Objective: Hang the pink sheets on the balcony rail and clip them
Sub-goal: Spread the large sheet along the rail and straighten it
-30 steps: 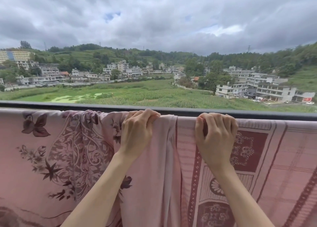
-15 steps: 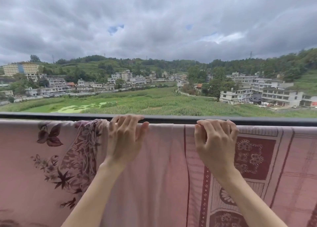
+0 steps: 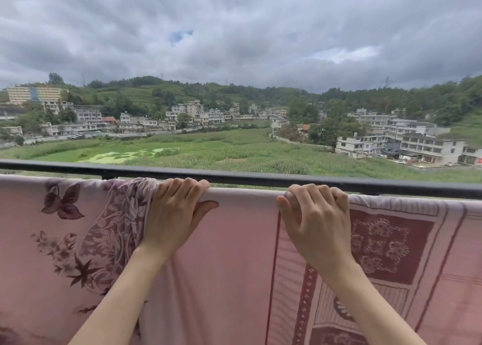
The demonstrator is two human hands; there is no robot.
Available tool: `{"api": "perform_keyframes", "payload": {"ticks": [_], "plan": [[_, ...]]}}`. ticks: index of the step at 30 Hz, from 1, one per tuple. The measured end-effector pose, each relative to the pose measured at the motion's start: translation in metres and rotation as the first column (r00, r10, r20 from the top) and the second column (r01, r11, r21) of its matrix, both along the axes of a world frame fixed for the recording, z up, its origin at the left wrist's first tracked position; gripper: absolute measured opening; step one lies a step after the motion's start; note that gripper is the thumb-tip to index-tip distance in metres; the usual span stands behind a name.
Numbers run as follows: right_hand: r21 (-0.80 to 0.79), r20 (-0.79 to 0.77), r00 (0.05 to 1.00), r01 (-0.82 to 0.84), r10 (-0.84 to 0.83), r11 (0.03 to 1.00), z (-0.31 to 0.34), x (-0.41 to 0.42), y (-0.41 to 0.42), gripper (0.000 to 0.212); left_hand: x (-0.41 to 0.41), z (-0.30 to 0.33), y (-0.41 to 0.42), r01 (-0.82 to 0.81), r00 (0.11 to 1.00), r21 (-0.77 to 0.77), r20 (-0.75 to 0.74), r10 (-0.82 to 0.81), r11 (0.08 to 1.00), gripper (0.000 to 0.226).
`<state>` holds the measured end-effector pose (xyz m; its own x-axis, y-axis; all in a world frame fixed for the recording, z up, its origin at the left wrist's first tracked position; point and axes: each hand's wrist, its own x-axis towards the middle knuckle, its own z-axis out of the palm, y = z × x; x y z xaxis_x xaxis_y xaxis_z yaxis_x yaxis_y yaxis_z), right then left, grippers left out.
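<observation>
While our left hand [image 3: 174,214] and right hand [image 3: 317,219] both curl over the top edge of the pink sheets [image 3: 234,253] draped on the balcony rail [image 3: 260,179], we see no clip, so wind could pull them off; bunched folds remain left, free rail on both ends

Bldgs [image 3: 427,146], green field [image 3: 208,149], hills [image 3: 146,89], clouds [image 3: 234,31].

left hand [image 3: 173,215]: bare | right hand [image 3: 319,227]: bare | forearms: sleeveless | jewellery: none
</observation>
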<state>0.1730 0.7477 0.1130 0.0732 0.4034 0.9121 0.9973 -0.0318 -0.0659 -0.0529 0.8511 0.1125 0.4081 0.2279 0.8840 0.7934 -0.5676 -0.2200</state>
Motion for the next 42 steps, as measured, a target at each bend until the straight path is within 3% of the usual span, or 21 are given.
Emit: {"api": "perform_keyframes", "payload": {"ticks": [7, 12, 14, 18, 22, 27, 32, 37, 42], "plan": [[-0.056, -0.003, 1.000, 0.018, -0.018, 0.998, -0.010, -0.006, -0.020, 0.044, 0.010, -0.015, -0.026, 0.004, 0.999, -0.129, 0.034, 0.000, 0.992, 0.043], [-0.134, 0.082, 0.985, -0.142, 0.154, 0.981, -0.011, -0.052, -0.018, 0.047, 0.001, -0.023, -0.055, 0.061, 0.998, -0.226, 0.028, -0.056, 0.972, 0.046], [-0.162, 0.090, 0.971, -0.204, 0.221, 0.965, -0.008, -0.066, -0.015, 0.048, -0.011, -0.019, -0.069, 0.086, 0.994, -0.241, 0.092, -0.065, 0.967, 0.043], [-0.214, 0.094, 0.941, -0.299, 0.325, 0.930, 0.000, -0.105, -0.006, 0.050, -0.061, -0.018, -0.075, 0.000, 0.970, -0.280, 0.234, 0.068, 0.960, 0.043], [-0.219, 0.083, 0.929, -0.335, 0.360, 0.916, 0.003, -0.143, 0.008, 0.047, -0.098, -0.010, -0.057, -0.118, 0.968, -0.404, 0.156, 0.195, 0.907, 0.053], [-0.128, -0.015, 0.987, -0.159, 0.159, 0.979, 0.004, -0.162, 0.029, 0.040, -0.094, 0.007, -0.035, 0.038, 0.994, -0.486, 0.110, 0.018, 0.873, 0.054], [0.051, -0.053, 0.998, 0.022, -0.019, 0.998, -0.011, -0.147, 0.027, 0.045, -0.077, -0.007, -0.032, 0.107, 0.987, -0.323, 0.151, -0.061, 0.940, 0.052], [0.146, -0.082, 0.989, 0.134, -0.123, 0.980, -0.016, -0.119, 0.015, 0.050, -0.069, -0.016, -0.032, 0.205, 0.978, -0.199, 0.079, -0.192, 0.959, 0.041], [0.156, -0.095, 0.974, 0.218, -0.205, 0.963, -0.018, -0.107, 0.006, 0.049, -0.059, -0.010, -0.042, 0.325, 0.938, -0.269, 0.212, -0.274, 0.907, 0.039]]}}
